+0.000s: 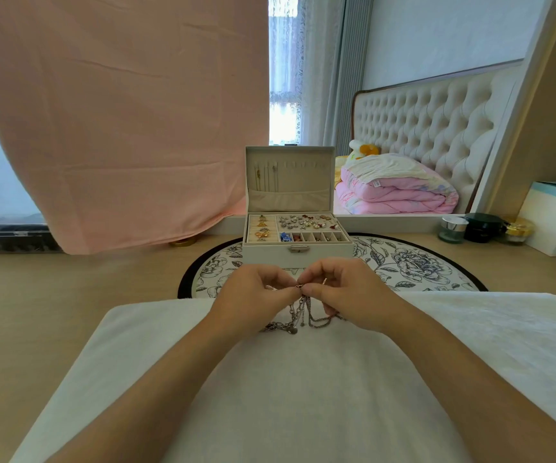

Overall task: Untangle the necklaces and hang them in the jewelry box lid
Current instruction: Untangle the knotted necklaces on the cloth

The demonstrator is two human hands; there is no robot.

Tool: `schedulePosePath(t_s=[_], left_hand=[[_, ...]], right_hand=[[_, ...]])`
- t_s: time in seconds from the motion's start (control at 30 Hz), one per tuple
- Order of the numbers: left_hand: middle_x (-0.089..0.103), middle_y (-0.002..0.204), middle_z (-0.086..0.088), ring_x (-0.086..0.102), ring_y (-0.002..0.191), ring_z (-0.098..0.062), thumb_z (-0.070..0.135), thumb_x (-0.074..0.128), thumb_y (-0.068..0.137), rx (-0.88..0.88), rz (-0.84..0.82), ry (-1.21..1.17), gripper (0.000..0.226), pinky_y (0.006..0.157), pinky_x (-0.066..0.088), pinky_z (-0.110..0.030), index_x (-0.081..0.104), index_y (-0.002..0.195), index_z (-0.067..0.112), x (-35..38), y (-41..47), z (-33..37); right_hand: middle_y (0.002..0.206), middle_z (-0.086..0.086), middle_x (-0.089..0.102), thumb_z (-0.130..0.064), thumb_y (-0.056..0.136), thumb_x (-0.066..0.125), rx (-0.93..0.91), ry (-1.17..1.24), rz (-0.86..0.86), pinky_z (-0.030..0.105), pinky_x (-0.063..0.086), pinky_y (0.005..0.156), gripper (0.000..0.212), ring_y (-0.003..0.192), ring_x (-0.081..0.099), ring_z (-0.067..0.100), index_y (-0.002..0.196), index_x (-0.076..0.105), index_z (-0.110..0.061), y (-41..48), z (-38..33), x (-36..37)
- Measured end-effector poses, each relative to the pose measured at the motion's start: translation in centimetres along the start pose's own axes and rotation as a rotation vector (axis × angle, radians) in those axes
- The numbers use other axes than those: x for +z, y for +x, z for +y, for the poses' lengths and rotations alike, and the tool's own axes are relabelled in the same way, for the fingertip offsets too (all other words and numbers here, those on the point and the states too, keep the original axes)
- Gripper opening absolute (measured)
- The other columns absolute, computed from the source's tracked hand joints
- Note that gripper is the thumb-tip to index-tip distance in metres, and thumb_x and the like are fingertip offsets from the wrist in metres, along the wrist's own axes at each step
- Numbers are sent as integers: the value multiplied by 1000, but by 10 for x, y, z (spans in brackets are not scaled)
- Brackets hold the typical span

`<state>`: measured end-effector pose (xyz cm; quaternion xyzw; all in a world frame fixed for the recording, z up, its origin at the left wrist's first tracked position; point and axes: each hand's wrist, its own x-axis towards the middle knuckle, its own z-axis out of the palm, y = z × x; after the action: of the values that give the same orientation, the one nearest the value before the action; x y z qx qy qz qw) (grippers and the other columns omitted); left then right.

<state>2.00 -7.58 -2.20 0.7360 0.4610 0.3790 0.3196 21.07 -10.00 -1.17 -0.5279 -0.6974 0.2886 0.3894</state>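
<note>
Together, the left hand (253, 295) and right hand (347, 295) pinch the necklaces (303, 315) at a gold clasp (299, 286), fingertips meeting. The tangle dangles onto the white towel (303, 396) at the table's (69, 295) front edge (jewelry box (298, 253) just behind, lid (303, 182) upright).

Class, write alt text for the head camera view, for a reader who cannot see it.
The left hand and right hand pinch a tangle of necklaces over a white towel. Behind them an open jewelry box stands on a floral mat, a few chains hanging in its lid.
</note>
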Motion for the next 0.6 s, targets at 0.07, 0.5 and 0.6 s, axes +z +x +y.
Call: schedulePosePath(t_s=[0.07,0.5,0.6], left_hand=[[69,66,18,66,67,-4,31,74,81,13,34,69,8,71,56,-33,73,75,35,2,0,-2],[61,83,18,57,77,-2,39,51,101,290,-22,451,5,68,46,-26,54,102,35,9,-3,0],[60,82,19,59,77,-1,40,50,102,279,-32,507,11,66,46,-24,56,108,33,7,0,2]], right_hand=[[71,-18,69,-25,85,78,-31,-200,2,18,44,57,11,53,53,0,94,75,-31,0,-1,0],[65,-7,70,-19,81,81,82,-66,-11,24,45,55,7,50,53,6,78,77,-24,-3,-7,-7],[63,-7,71,-21,88,76,114,8,-25,28,48,56,7,54,56,11,83,80,-23,-5,-10,-11]])
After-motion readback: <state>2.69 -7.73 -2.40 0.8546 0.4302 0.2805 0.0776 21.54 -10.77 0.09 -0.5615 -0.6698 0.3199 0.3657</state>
